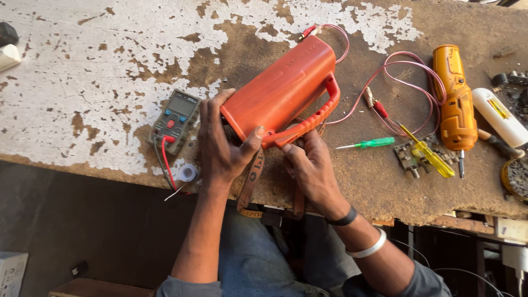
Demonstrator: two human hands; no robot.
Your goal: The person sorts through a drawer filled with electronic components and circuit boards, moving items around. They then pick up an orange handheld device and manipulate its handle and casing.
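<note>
Both hands (220, 146) (311, 165) grip the orange torch (280, 91) near the workbench edge (385, 212).

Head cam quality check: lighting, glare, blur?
Head view: hard sunlight, bright on the peeling white bench paint; below the bench edge is deep shadow. Orange casing sharp, mild sheen, no blown glare. Left hand and right hand crisp, no motion blur. Slight wide-angle bend at the edges.

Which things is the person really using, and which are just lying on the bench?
In use:
left hand and right hand, both gripping the orange torch

Lying about:
multimeter
green screwdriver
yellow screwdriver
orange power screwdriver
solder reel
pink clip leads
</note>
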